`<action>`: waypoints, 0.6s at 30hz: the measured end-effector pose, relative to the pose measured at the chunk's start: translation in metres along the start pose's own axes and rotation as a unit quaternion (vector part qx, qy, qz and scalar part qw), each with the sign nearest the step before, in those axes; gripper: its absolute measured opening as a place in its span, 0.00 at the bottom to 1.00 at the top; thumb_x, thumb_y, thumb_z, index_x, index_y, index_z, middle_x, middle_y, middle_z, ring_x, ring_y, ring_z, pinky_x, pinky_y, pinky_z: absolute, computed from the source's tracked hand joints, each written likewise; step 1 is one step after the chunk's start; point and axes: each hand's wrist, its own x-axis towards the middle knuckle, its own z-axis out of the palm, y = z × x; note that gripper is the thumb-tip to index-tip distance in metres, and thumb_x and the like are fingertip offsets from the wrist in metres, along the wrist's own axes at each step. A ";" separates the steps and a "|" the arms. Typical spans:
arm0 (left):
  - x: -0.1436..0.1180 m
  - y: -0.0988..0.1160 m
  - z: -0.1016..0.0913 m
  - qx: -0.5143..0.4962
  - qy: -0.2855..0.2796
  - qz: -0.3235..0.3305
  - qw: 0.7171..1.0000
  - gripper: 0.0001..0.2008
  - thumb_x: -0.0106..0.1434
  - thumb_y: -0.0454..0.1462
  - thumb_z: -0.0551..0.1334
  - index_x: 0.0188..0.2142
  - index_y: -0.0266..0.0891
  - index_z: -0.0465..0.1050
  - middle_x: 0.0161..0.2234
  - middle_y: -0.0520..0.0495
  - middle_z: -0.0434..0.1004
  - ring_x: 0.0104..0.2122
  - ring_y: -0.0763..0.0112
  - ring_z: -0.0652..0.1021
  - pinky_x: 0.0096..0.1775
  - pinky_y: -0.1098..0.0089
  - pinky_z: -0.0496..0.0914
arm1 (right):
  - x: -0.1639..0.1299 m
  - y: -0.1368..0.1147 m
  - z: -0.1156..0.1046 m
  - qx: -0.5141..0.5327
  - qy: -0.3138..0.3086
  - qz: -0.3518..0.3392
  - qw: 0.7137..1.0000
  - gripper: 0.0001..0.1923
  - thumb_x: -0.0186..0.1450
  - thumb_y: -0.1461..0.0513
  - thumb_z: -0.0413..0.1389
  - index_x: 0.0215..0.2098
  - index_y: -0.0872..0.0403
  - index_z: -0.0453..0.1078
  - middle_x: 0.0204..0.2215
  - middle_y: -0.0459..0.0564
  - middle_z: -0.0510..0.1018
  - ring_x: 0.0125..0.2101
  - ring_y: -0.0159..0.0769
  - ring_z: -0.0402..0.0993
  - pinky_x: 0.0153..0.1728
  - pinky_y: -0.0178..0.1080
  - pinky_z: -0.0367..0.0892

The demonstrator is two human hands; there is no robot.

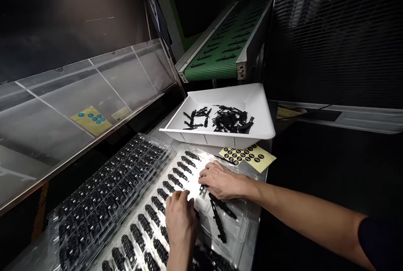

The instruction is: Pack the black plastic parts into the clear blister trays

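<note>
In the head view, we have both hands over a clear plastic tray [244, 227] on the metal table [256, 222]. Our right hand [218, 180] is bent over a slim black part [203, 189], fingertips at its edge; we cannot tell whether they grip it. Our left hand [180, 218] is curled with its fingers turned down beside the row, and its fingertips are too hidden for us to say whether it holds anything.

We judge this tray to be partway done. A long outer row of black parts [180, 173] lies seated along its left side, and a second row shows more near us. Between our hands is bright plastic. Two loose black strips [218, 222] lie slantwise near our right hand.

To the left, a tray stack [110, 191] looks filled. Plenty seems left: a black pile [231, 120] lies in the white bin [217, 139], and more pieces lie on the green conveyor belt [214, 69] beyond.
</note>
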 end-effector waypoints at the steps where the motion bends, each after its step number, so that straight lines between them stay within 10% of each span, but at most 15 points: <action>1: 0.004 0.007 0.004 -0.002 -0.003 0.011 1.000 0.17 0.65 0.35 0.50 0.48 0.37 0.73 0.48 0.41 0.72 0.46 0.60 0.68 0.44 0.64 0.64 | 0.001 0.000 -0.001 0.005 -0.008 -0.008 1.000 0.15 0.60 0.69 0.52 0.44 0.55 0.72 0.40 0.53 0.75 0.42 0.44 0.67 0.47 0.49 0.61; 7: 0.020 0.032 0.014 -0.012 -0.016 0.023 1.000 0.14 0.63 0.33 0.50 0.33 0.36 0.75 0.34 0.41 0.75 0.37 0.61 0.72 0.39 0.64 0.64 | -0.016 0.013 -0.008 0.052 0.061 -0.012 0.997 0.15 0.62 0.66 0.54 0.47 0.55 0.72 0.46 0.52 0.74 0.47 0.41 0.67 0.52 0.45 0.60; 14: -0.014 0.011 -0.007 -0.062 0.043 -0.152 0.986 0.21 0.67 0.41 0.44 0.52 0.37 0.65 0.42 0.39 0.77 0.37 0.59 0.76 0.37 0.63 0.67 | -0.029 0.024 -0.005 0.017 0.014 -0.053 0.998 0.19 0.59 0.62 0.59 0.49 0.52 0.70 0.52 0.53 0.69 0.52 0.47 0.61 0.53 0.51 0.57; 18: -0.024 0.013 0.005 -0.101 0.045 -0.224 0.968 0.17 0.65 0.45 0.48 0.45 0.41 0.70 0.33 0.43 0.79 0.32 0.58 0.77 0.35 0.62 0.66 | -0.026 0.024 0.002 -0.020 0.031 -0.075 0.996 0.12 0.61 0.65 0.57 0.43 0.55 0.72 0.41 0.53 0.75 0.45 0.45 0.66 0.47 0.47 0.60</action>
